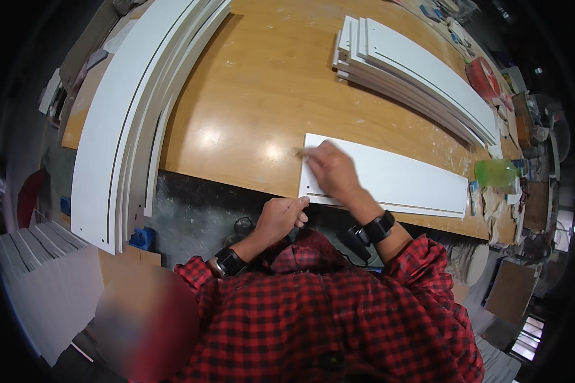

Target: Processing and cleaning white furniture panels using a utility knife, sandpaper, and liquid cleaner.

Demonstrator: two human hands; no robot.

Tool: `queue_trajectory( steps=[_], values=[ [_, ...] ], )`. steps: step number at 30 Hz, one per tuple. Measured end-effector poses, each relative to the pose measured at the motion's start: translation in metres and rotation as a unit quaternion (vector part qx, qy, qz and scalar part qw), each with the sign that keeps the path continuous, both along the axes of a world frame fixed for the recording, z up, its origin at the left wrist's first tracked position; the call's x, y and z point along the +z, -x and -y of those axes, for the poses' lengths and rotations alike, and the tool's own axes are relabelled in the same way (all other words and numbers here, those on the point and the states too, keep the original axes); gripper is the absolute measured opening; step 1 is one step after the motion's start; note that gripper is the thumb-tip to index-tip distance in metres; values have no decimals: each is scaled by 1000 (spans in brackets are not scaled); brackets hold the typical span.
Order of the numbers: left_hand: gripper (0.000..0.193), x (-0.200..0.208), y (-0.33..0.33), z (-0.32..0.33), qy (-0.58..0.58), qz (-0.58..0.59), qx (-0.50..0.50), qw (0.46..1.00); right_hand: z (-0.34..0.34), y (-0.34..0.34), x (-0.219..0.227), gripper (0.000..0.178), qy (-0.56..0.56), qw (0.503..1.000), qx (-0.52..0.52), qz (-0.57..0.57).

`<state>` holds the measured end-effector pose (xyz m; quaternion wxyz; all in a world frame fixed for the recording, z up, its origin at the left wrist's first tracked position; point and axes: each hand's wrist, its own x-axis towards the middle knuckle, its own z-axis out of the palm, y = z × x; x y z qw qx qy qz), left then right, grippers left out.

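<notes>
A long white board (390, 169) lies on the wooden table near its front edge, with a groove along its near side and small holes at its left end. At the board's near left corner, my left hand (283, 215) is closed, thumb and fingers gripping that corner. My right hand (333, 167) is over the board's left end with its fingers bent together at the edge. A small brownish thing shows at those fingertips, but motion blur hides what it is.
A tall stack of white grooved boards (124, 108) stands on the left, overhanging the table (255, 83). Another board stack (421, 70) lies at the far right. A green container (495, 172) and a red round object (482, 78) sit by the right edge. White sheets (38, 249) are piled lower left.
</notes>
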<state>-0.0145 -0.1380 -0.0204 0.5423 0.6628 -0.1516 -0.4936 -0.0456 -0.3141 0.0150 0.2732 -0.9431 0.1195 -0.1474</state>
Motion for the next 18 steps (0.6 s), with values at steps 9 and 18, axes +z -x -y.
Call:
queue_trajectory(
  steps=[9, 18],
  values=[
    [27, -21, -1, -10, 111, -2, 8, 994, -32, 46, 11, 22, -20, 979, 196, -58],
    [22, 6, -64, -46, 20, 52, -101, 993, -43, 65, 16, 15, -37, 964, 250, -84]
  ],
)
